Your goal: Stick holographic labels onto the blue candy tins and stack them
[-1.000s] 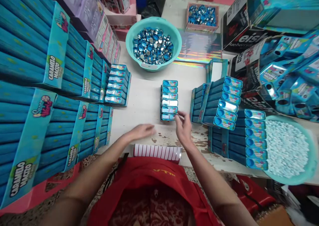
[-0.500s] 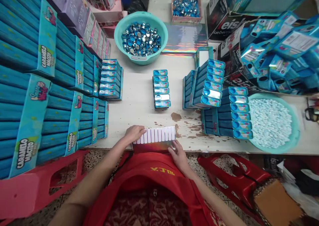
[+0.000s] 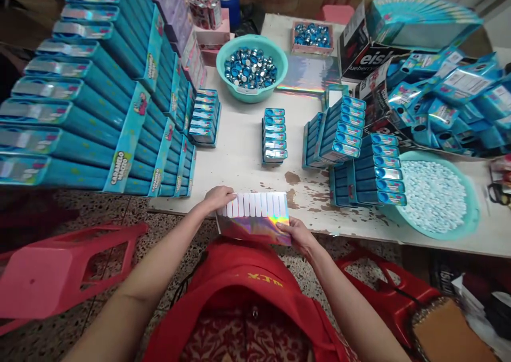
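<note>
A shiny holographic sticker sheet [image 3: 255,230] with a row of pale oblong strips along its far part lies across the table's front edge. My left hand [image 3: 220,198] pinches its far left corner between thumb and fingers. On the right side, my right hand [image 3: 299,233] grips the sheet with the thumb on top and the fingers beneath. Beyond the sheet stands a short row of blue slim boxes [image 3: 274,136], their ends facing up. More blue boxes in a tray [image 3: 345,130] stand to the right.
A turquoise basin [image 3: 283,80] of blue and silver caps stands at the back. Another basin [image 3: 475,213] with small pale pieces is at right, near a carton of blue packets [image 3: 443,117]. Tall stacks of blue boxes [image 3: 99,112] line the left. A pink stool [image 3: 40,277] stands below.
The camera view has shifted. Both hands still hold the sheet; its near part now tilts more into view and shines brightly. My right hand has moved to its right edge.
</note>
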`<state>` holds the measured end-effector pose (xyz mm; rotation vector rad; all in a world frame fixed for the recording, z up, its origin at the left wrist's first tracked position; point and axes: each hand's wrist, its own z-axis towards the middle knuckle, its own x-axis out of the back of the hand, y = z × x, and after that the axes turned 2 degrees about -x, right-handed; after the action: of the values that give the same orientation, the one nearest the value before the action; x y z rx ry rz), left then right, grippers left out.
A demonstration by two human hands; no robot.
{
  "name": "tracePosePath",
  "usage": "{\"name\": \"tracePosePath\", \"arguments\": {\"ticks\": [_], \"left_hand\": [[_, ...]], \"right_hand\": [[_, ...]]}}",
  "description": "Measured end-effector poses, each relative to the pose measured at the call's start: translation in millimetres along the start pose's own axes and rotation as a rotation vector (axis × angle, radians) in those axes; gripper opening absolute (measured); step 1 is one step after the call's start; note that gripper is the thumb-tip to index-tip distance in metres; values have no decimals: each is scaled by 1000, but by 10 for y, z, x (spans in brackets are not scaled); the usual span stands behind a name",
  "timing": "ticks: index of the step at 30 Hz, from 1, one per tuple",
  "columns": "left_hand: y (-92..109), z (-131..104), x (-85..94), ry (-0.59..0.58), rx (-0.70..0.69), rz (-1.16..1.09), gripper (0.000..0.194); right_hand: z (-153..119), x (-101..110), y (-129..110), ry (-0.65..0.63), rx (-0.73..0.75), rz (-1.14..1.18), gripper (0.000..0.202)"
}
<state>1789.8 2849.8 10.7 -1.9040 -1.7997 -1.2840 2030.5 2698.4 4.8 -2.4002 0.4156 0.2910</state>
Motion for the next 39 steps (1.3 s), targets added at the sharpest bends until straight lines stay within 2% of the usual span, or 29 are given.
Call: {"name": "tracePosePath", "arguments": {"ticks": [2, 3, 4, 5, 7, 8, 10, 12, 14, 16, 18, 20, 22, 24, 25, 27, 29, 33, 39], "left_hand": [[30, -117, -65, 204, 8, 25, 36], [74, -171, -117, 307, -38, 48, 43], [136, -217, -182, 376, -127, 67, 51], [211, -254, -259, 390, -247, 73, 61], [382, -294, -434, 277, -476, 36, 73], [464, -298, -521, 207, -542, 4, 74], [598, -286, -659, 115, -568, -57, 64], [676, -271, -716, 84, -519, -79, 45], [712, -275, -684, 63, -459, -55, 33], [731, -297, -594, 32, -404, -11, 32], [756, -323, -495, 0, -385, 25, 34], [783, -336, -425, -13, -413, 51, 34], [785, -329, -388, -14, -454, 66, 33], [728, -309, -363, -7, -446, 78, 31], [673, -297, -344, 1, -413, 85, 30], [521, -275, -289, 18, -311, 86, 28], [357, -262, -214, 10, -248, 57, 30], [154, -231, -105, -23, -272, -45, 34], [29, -113, -215, -65, -255, -229, 33]], "right_hand": [[5, -28, 20, 0, 2, 32, 45], [12, -41, 29, 14, 18, 39, 45], [18, -54, 33, 26, 37, 39, 45], [23, -68, 33, 32, 56, 33, 44], [21, -97, 18, 30, 92, 12, 42], [13, -112, 7, 24, 112, 0, 42], [-15, -141, -12, 30, 145, -23, 42], [-49, -165, -17, 68, 178, -44, 42], [-81, -180, -6, 124, 214, -78, 44], [-107, -191, 5, 254, 300, -177, 50], [-125, -196, -8, 457, 480, -382, 56], [-127, -189, -55, 557, 689, -672, 53], [-108, -156, -133, 448, 791, -956, 33], [-76, -84, -225, 301, 780, -1149, 21], [-58, -34, -271, 275, 758, -1206, 22], [-27, 85, -351, 301, 717, -1258, 23], [3, 199, -404, 328, 656, -1244, 25], [107, 328, -424, 288, 551, -1089, 27], [331, 426, -378, 120, 461, -759, 27]]}}
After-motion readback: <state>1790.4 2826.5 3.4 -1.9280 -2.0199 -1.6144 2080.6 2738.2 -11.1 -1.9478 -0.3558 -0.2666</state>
